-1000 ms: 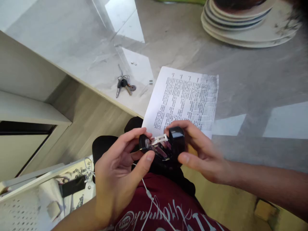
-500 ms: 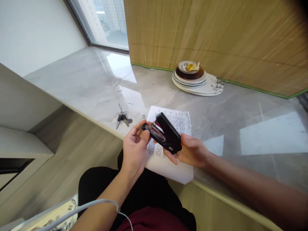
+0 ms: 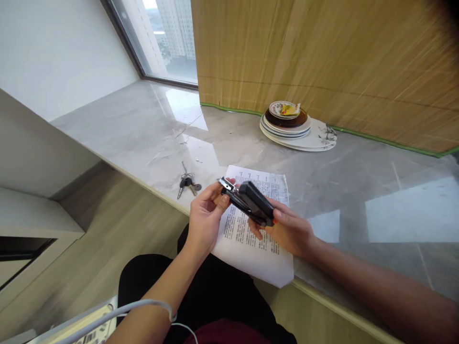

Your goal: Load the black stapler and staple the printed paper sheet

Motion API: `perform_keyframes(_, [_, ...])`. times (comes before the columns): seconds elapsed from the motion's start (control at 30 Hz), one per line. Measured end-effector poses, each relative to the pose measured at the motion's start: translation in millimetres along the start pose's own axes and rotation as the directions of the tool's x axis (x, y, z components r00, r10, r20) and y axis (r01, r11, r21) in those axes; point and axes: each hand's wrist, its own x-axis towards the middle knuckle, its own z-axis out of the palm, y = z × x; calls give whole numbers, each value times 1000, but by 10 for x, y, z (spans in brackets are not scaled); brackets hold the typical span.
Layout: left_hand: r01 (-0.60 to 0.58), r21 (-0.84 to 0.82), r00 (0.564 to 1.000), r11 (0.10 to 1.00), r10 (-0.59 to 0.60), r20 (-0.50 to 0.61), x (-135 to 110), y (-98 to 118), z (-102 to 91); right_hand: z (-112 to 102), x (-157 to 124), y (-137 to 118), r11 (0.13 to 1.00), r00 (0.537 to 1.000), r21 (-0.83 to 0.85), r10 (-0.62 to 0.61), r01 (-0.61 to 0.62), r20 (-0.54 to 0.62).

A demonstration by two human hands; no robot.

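Both of my hands hold a black stapler [image 3: 255, 203] above a printed sheet of paper [image 3: 247, 246]. My left hand [image 3: 206, 215] pinches the front end, where a shiny metal part shows between the fingers. Around the rear end, my right hand [image 3: 290, 229] is closed, its thumb on the side and its fingers underneath. The stapler's top arm is raised away from its base, so the two halves stand apart. Beneath it the paper lies on the grey marbled ledge, and its near end hangs over the edge.
A bunch of keys [image 3: 188, 183] lies left of the paper. Stacked plates [image 3: 287, 129], topped by a small yellow packet [image 3: 289, 110], stand near the bamboo blind [image 3: 315, 57]. The ledge's front edge [image 3: 154, 189] runs diagonally. A white cable [image 3: 136, 304] crosses my left forearm.
The stapler has turned in my hands, so its side logo no longer shows and the metal front part is more visible. The camera view has shifted slightly.
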Motion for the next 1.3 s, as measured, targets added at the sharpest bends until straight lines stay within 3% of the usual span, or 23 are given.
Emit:
perform_keyframes(0.13, [-75,55,997,996,74,29,-104,115,-41,10,-132,20,935,989,-338,-133,102,-69])
perform_keyframes(0.27, [-131,95,990,987,126,62,-172,195,-61,13,-244,10,823,970,-534,-242,196,-17])
perform_keyframes(0.57, [-137,148,990,979,131,52,-157,202,-25,32,-249,3,814,958,-538,-284,219,-41])
perform_keyframes(0.83, [-85,183,984,979,111,-139,-131,79,-45,186,-244,-100,706,909,-659,-409,260,-79])
perform_keyframes(1.0, [-84,193,983,978,114,-147,-124,25,-58,202,-248,-104,692,895,-667,-439,275,-86])
perform_keyframes(1.2, [-110,239,978,965,148,-147,-143,77,-13,188,-271,-98,708,893,-645,-441,288,-85])
perform_keyframes(1.3, [-126,266,971,956,173,-164,-138,66,8,169,-295,-67,759,900,-592,-417,269,-127])
